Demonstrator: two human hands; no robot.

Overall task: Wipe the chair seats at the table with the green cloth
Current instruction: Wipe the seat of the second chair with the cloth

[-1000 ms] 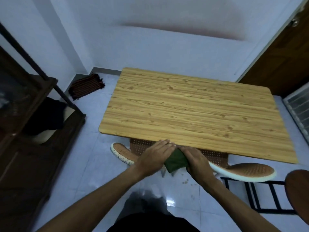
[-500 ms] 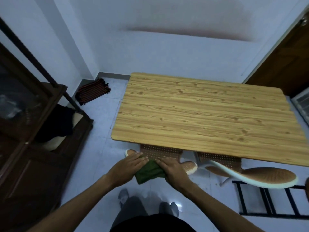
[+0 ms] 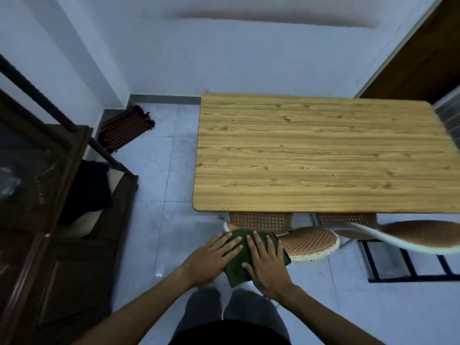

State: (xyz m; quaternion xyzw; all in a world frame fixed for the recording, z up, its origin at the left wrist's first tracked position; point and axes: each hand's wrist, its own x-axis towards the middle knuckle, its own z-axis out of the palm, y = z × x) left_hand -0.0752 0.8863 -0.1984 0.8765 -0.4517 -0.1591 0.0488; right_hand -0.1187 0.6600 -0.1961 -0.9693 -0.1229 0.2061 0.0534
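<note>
**Both hands pressing the cloth on the left chair seat**

Right now the person is standing at the near edge of the wooden table point(image 3: 311, 153), leaning over the left chair seat point(image 3: 308, 241), a round woven seat with a pale rim tucked partly under the tabletop. The green cloth point(image 3: 240, 263) is lying folded on the left part of that seat, and both hands are resting on top of it. The left hand point(image 3: 211, 257) is lying flat with fingers spread, palm down on the cloth's left edge, pressing rather than gripping. The right hand point(image 3: 265, 260) is doing the same on the cloth's right half, fingers extended and open against the fabric.

The second chair seat point(image 3: 420, 232) is sitting to the right, just beside the first, with nothing on it yet.

Judging from this, the trouble could be coming from the cloth's position: it is hanging over the near rim of the seat, so a hard stroke toward the body could be dragging it off the edge. With flat palms rather than a grasp, the fabric could also be bunching up under the hands. The table edge is overhanging the back of the seat, so knuckles could be catching there on a forward push.
</note>
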